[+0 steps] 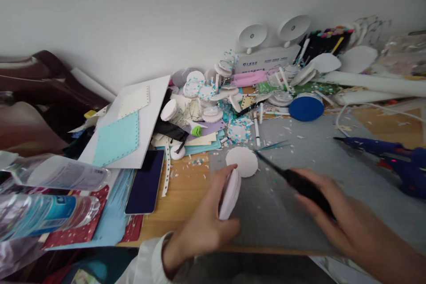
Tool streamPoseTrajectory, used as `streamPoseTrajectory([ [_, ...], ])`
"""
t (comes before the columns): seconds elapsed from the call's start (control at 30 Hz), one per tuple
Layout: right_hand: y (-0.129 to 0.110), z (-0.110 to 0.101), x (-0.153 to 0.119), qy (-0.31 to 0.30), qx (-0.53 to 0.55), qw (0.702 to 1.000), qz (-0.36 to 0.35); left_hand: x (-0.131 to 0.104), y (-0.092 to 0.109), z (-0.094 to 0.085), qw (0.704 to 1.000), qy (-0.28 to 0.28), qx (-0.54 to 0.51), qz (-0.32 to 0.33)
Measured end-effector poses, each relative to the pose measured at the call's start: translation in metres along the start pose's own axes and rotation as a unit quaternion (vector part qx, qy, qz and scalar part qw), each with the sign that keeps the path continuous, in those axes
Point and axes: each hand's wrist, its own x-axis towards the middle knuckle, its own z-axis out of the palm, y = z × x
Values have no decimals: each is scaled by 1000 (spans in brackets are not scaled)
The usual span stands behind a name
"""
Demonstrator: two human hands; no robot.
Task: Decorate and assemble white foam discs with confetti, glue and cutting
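My left hand [213, 213] grips a thick white disc [230, 195] by its edges, thumb below and fingers above, tilting it on its side. Just beyond it a flat white round piece [242, 162] with a rough edge lies on the grey mat [276, 226]. In my right hand [336, 213] is a black-handled tool [308, 188] with a long thin dark shaft. The tool points up and left, its tip near the white round piece and some thin teal strips [274, 145]. Motion blur hides the exact kind of the tool.
A blue glue gun [382, 153] with a red light lies at right. Behind are a blue round lid [306, 107], a white marker [257, 128] and piled white discs [211, 113]. To the left are a phone [145, 182], a white board [153, 120] and plastic bottles [49, 213].
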Motion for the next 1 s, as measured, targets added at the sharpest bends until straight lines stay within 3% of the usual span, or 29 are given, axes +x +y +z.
streamPoseTrajectory([
  [0.1,-29,-9,5,-11,21,998,-51,1,-1,7,999,23,31,38],
  [0.23,-47,-11,11,-7,21,995,-97,1,-2,13,995,47,60,62],
  [0.63,-63,-7,12,4,86,994,-64,-2,8,21,994,37,88,51],
  [1.0,-61,-8,8,51,45,995,-74,-6,11,26,994,25,92,52],
])
